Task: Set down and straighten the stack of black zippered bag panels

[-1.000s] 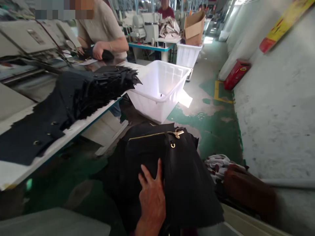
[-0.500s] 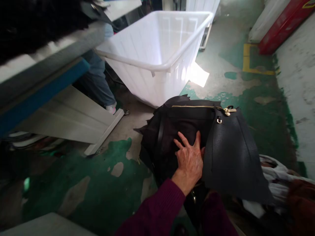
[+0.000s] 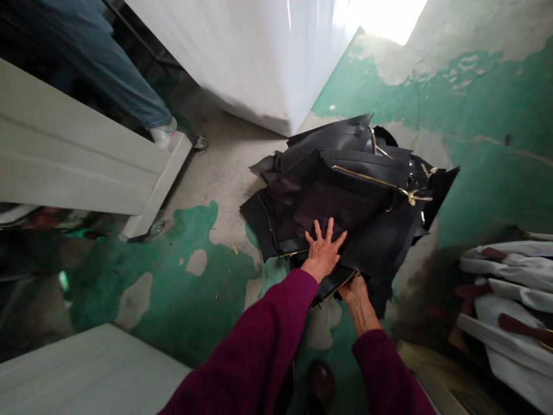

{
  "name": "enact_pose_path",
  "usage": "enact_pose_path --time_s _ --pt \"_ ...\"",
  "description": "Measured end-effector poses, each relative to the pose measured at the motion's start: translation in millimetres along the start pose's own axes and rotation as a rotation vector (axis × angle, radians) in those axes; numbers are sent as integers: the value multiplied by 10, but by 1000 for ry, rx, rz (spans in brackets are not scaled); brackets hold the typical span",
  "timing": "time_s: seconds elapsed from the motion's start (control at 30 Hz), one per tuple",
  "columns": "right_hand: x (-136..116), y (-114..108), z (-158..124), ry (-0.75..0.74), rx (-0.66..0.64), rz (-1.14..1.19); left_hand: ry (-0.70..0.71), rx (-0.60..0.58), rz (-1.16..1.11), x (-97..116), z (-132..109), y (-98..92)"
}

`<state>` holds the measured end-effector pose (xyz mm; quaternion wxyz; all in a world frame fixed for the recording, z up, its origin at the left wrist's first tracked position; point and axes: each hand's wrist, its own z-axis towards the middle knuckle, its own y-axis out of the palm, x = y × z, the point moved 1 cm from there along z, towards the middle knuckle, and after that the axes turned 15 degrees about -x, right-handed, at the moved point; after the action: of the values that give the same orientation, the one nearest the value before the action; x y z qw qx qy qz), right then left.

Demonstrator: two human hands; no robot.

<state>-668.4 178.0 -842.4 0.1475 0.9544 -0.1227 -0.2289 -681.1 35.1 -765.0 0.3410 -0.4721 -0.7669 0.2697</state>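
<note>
A stack of black leather bag panels (image 3: pixel 345 196) with gold zippers (image 3: pixel 375 181) lies low over the green and grey floor. My left hand (image 3: pixel 323 249) rests flat on top of the stack, fingers spread. My right hand (image 3: pixel 352 288) is under the stack's near edge, its fingers hidden beneath the leather, gripping it from below. Both arms wear maroon sleeves.
A white plastic bin (image 3: pixel 259 52) stands just beyond the stack. A white table leg (image 3: pixel 86 167) and another person's jeans leg and shoe (image 3: pixel 164 132) are to the left. White and dark red pieces (image 3: pixel 505 282) are piled at the right. My shoe (image 3: pixel 319 383) shows below.
The view has tilted further down. The stack has dropped toward the floor with my left hand still on top, and my right hand now shows under its near edge.
</note>
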Motion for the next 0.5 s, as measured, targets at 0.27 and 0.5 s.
enact_pose_path --time_s 0.27,0.5 --pt "-50 28 22 7 78 44 21 -104 13 -19 51 -139" --pt "49 -224 -461 18 186 -81 31 -142 -19 -52 -46 -207"
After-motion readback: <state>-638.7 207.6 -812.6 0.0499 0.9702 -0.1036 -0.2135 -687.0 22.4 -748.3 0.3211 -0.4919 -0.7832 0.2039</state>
